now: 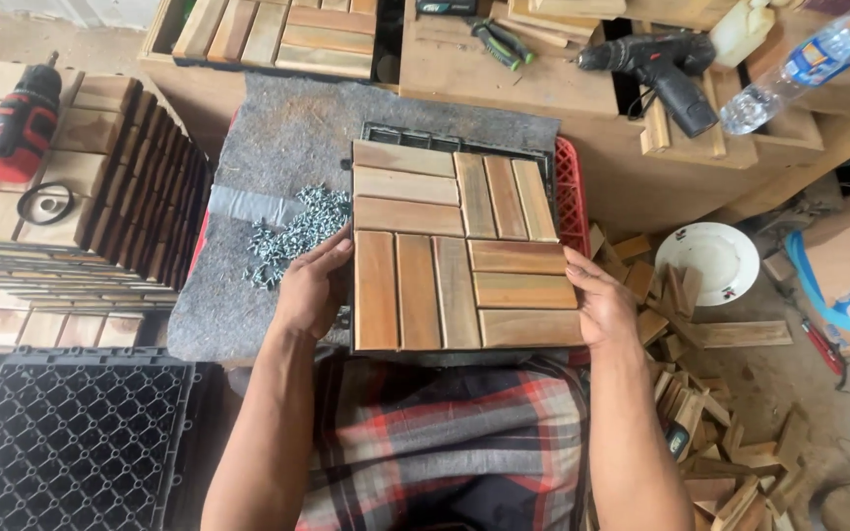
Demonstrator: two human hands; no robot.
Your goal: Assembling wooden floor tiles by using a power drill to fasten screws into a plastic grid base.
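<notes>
Two hands clamp the wooden deck tile: left hand (312, 285) at 9 o'clock, right hand (597, 305) at 3, each grip closed on the wooden deck tile (464, 261), squared on the surface (277, 147); screws (297, 231) piled at 10.

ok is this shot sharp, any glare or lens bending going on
Head view: even, soft daylight, no hard shadows; the wooden tile held between the left hand and right hand is sharp, grain readable. Slight sheen on the white plate and plastic bottle. Wide-lens bowing bends the bench edges near the frame's borders.
</notes>
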